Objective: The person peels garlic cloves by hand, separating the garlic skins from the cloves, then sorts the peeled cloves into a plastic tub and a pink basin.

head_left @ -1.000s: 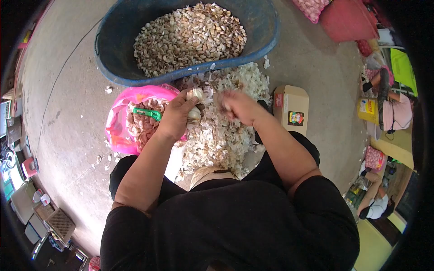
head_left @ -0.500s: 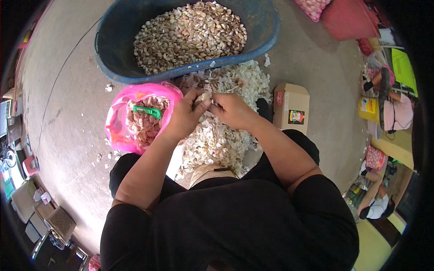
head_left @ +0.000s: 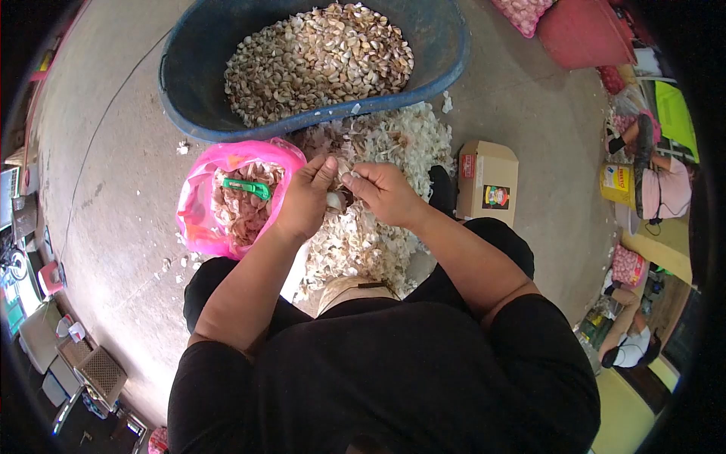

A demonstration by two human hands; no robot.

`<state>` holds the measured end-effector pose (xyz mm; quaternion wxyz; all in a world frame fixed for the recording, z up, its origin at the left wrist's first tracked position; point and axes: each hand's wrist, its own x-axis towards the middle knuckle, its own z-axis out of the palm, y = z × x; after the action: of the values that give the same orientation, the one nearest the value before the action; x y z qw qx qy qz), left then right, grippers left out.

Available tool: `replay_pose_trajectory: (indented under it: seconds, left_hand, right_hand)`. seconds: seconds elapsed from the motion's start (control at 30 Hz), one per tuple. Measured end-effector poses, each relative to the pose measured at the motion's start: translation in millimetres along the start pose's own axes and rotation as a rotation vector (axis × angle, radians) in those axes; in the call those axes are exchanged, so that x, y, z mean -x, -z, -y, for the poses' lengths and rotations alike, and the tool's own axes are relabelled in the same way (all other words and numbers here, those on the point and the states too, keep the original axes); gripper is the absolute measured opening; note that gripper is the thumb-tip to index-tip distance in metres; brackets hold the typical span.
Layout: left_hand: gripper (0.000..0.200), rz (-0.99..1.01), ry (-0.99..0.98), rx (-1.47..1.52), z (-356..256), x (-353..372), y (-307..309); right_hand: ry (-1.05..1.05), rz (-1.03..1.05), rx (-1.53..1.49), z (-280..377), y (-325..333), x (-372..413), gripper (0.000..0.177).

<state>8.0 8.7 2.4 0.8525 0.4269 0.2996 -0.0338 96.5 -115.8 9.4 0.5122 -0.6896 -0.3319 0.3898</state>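
Note:
My left hand (head_left: 306, 198) and my right hand (head_left: 384, 193) meet above a heap of pale garlic skins (head_left: 355, 246). Both are closed on garlic (head_left: 333, 200), with a whitish clove showing under the left fingers. Just left of them a pink plastic bag (head_left: 195, 189) stands open, filled with brownish skins (head_left: 242, 216), and a green cutter (head_left: 246, 187) lies on top of these. Beyond my hands is a large blue tub (head_left: 185, 83) holding many garlic cloves (head_left: 321, 60).
A cardboard box (head_left: 488, 170) sits on the floor to the right. Red sacks (head_left: 586, 34) are at the upper right. Near the right edge are a yellow container (head_left: 618, 184) and two other people. A dark cable crosses the floor at left.
Both hands have shifted slightly and their fingers have turned around the garlic. A whitish clove now shows below my left fingers.

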Motion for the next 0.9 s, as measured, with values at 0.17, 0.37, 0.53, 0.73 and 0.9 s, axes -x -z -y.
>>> replay_pose_trajectory:
  seconds: [0.17,0.37,0.53,0.73,0.9]
  left_hand:
    - [0.027,-0.039,0.111,0.298,0.2,1.7,-7.5]
    - [0.028,0.049,-0.134,-0.464,-6.3,-0.8,7.0]
    - [0.028,0.027,-0.314,-1.051,-17.3,10.6,-4.8]
    - [0.027,0.085,-0.126,-0.640,-13.7,9.6,-4.9]
    - [0.033,0.129,-0.176,-0.443,-9.6,1.9,3.2]
  right_hand:
    - [-0.232,-0.027,-0.289,-5.6,4.6,-5.8,0.022]
    - [-0.114,-0.141,0.310,-17.9,17.9,-8.4,0.018]
    - [0.089,-0.119,0.132,-8.2,5.7,-6.0,0.017]
    - [0.127,-0.230,0.145,-2.2,4.7,-2.0,0.007]
    - [-0.269,-0.128,-0.545,-0.8,14.7,-6.1,0.007]
